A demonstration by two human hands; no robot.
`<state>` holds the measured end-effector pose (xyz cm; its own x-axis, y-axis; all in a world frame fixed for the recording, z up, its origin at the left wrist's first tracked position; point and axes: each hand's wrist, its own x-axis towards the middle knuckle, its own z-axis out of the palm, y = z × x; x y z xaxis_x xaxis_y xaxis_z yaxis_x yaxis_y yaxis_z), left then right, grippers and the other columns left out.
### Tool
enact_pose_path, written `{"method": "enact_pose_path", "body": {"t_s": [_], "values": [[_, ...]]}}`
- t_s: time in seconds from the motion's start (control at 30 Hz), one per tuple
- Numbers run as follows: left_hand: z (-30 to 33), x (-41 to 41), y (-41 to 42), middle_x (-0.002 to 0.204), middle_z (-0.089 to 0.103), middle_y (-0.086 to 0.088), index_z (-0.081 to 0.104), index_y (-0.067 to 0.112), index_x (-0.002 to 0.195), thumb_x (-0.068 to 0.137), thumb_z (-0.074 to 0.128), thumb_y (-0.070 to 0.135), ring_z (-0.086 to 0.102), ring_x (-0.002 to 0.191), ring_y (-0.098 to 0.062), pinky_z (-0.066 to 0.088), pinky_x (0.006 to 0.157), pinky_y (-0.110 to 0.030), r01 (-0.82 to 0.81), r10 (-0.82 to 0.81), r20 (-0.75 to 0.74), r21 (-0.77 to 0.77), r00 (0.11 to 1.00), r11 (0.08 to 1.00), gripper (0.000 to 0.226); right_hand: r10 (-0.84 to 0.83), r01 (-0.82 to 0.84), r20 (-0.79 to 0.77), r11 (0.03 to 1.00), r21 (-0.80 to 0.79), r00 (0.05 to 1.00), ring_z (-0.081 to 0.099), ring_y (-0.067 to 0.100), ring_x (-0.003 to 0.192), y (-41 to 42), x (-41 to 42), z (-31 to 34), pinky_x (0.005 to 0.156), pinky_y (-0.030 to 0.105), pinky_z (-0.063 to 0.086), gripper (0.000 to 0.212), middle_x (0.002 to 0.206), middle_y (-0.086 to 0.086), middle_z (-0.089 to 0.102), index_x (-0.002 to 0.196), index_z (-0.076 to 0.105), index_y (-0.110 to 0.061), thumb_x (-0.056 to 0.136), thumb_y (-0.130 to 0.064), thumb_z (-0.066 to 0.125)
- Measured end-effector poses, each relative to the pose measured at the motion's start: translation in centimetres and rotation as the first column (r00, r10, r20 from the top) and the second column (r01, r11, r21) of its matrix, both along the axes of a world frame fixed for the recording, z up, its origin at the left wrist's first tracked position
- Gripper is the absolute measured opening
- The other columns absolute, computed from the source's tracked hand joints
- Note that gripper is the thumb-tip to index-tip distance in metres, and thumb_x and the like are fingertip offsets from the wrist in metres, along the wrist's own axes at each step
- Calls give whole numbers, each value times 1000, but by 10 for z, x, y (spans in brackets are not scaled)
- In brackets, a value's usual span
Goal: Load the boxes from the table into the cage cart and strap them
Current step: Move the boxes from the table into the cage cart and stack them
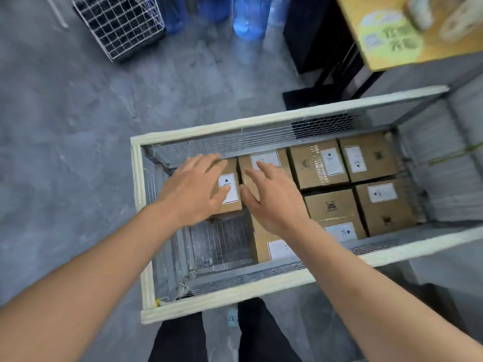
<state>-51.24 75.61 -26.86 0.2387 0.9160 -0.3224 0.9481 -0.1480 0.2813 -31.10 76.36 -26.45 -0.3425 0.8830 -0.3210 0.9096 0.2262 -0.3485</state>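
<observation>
Dark trouser legs (180, 338) are seen at the bottom edge, standing on a mottled grey concrete floor (65, 142). Just beyond them is recorded the rectangular wire-mesh cage cart (145, 231) with a pale padded top rail and thin galvanised grid walls, rigid but see-through. Over its left end are held the left hand (194, 190) and the right hand (274, 202), both spread flat with straight fingers and gripping nothing; whether the palms touch the cardboard cannot be told. Beneath the left hand lies a small brown corrugated cardboard box with a white arrow label (230, 189); under the right hand a longer brown cardboard carton (264, 163) is placed, touching it. To the right, four further brown taped cartons (373, 184) are packed edge to edge on the cart floor, with bare mesh floor left at the near-left corner. The boxes are judged stiff, dry, matt and not slippery, moderately heavy as one label appears to read "heavy"; they are best taken by two opposite side faces or under the bottom edges, label arrows kept upward. No strap is seen. Farther off are listed a second white wire cage (120, 27), blue translucent water bottles (248, 19) and a yellow printed carton (407, 32).
</observation>
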Motion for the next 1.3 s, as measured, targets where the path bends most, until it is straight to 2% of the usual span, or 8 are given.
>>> {"method": "enact_pose_path", "body": {"t_s": [0.17,0.3,0.4,0.53,0.6,0.73,0.9,1.3], "values": [[71,8,-3,165,33,-3,35,20,160,104,41,54,28,153,-29,26,126,-48,66,-66,-6,109,998,992,66,-73,71,10,993,99,997,39,32,145,-27,11,83,117,42,31,48,157,9,47,145,55,-18,108,-45,42],[121,12,-5,166,33,-2,35,20,160,104,42,53,28,153,-28,26,126,-46,155,-158,3,193,987,969,66,-211,209,1,968,143,977,30,29,153,-53,9,120,123,42,26,54,164,7,38,152,49,-23,107,-51,40],[148,10,-9,165,33,-1,35,21,160,104,44,52,29,153,-29,26,125,-46,255,-265,11,234,964,938,65,-329,323,3,929,183,944,33,25,153,-76,4,145,124,44,29,60,165,5,36,156,44,-25,106,-57,35],[183,12,-23,163,36,-2,37,19,160,104,47,51,32,152,-28,27,125,-44,411,-432,1,301,902,860,64,-468,456,-26,847,274,884,46,22,142,-120,-3,188,116,38,37,53,156,4,49,150,52,-22,106,-50,42],[201,16,-34,163,37,-4,36,19,160,104,47,51,33,151,-27,29,125,-46,490,-515,-8,319,857,811,65,-537,519,-38,792,320,843,50,22,137,-144,-4,206,111,36,39,48,150,3,54,147,56,-22,106,-47,46],[235,33,-58,163,38,-4,37,19,160,103,43,53,33,151,-25,32,124,-46,622,-664,-15,370,747,691,66,-683,647,-31,675,356,730,41,22,146,-194,0,232,117,39,35,54,158,6,46,150,53,-23,105,-52,43],[264,74,-94,163,40,-4,38,18,160,106,42,53,35,151,-22,29,125,-40,750,-811,-48,415,583,515,65,-807,757,-53,527,386,588,40,24,147,-266,14,264,118,40,34,54,158,7,47,146,57,-22,104,-54,44],[313,186,-251,163,39,-3,42,18,157,104,47,50,35,150,-25,30,122,-38,866,-977,17,460,213,197,62,-979,901,-87,132,413,183,31,25,153,-470,42,301,124,40,26,57,164,5,38,151,51,-27,103,-57,46]]}}
